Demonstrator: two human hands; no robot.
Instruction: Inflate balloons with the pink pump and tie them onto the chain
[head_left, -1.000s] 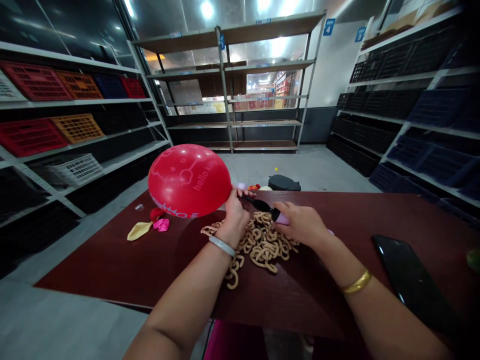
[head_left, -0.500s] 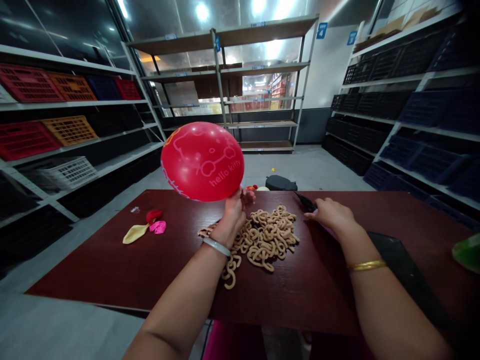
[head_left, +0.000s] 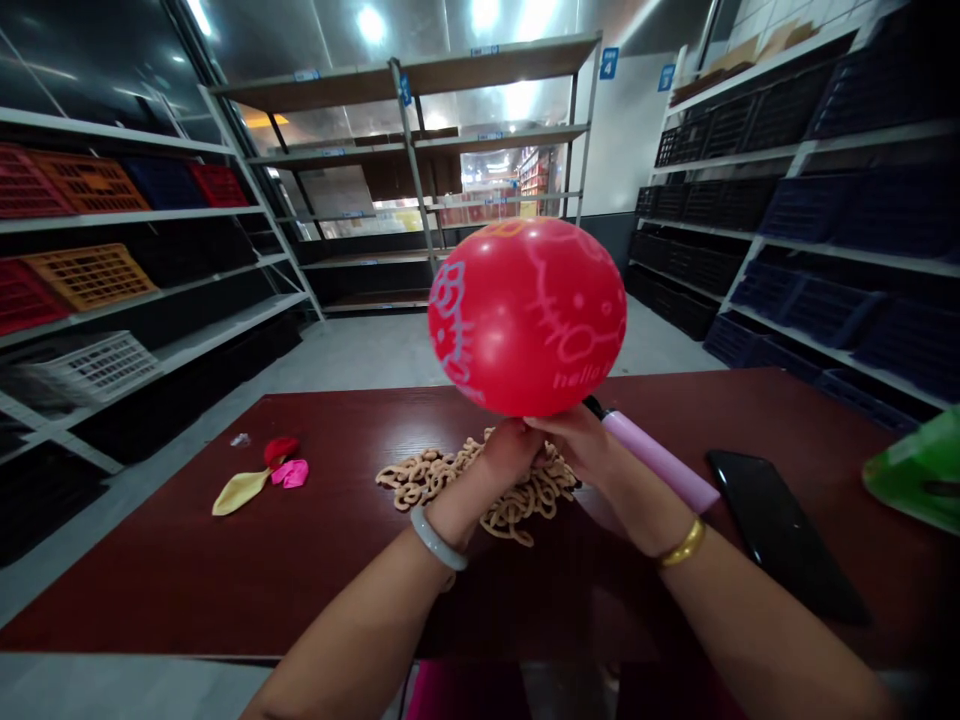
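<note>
An inflated red balloon [head_left: 525,310] with Hello Kitty printing is upright in front of me, over the table. My left hand [head_left: 514,450] is closed at its neck, just under the round part. Beside it, my right hand [head_left: 576,435] pinches the same spot, and the two hands touch. The neck itself is hidden by my fingers. Below them lies a pile of beige, curled, ring-like pieces [head_left: 427,478], partly covered by my hands. A lavender tube with a black tip, like a balloon pump [head_left: 660,460], rests on the table behind my right wrist.
On the brown table [head_left: 315,580] lie limp balloons at left: yellow [head_left: 240,493], red [head_left: 281,450] and pink [head_left: 290,474]. A black phone-like slab [head_left: 780,530] and a green package [head_left: 919,470] are at right. Shelves with crates [head_left: 94,275] stand along the sides.
The balloon has moved right with my left hand. My right hand has let go of the lavender pump and come to the balloon's neck. The view has shifted slightly to the right.
</note>
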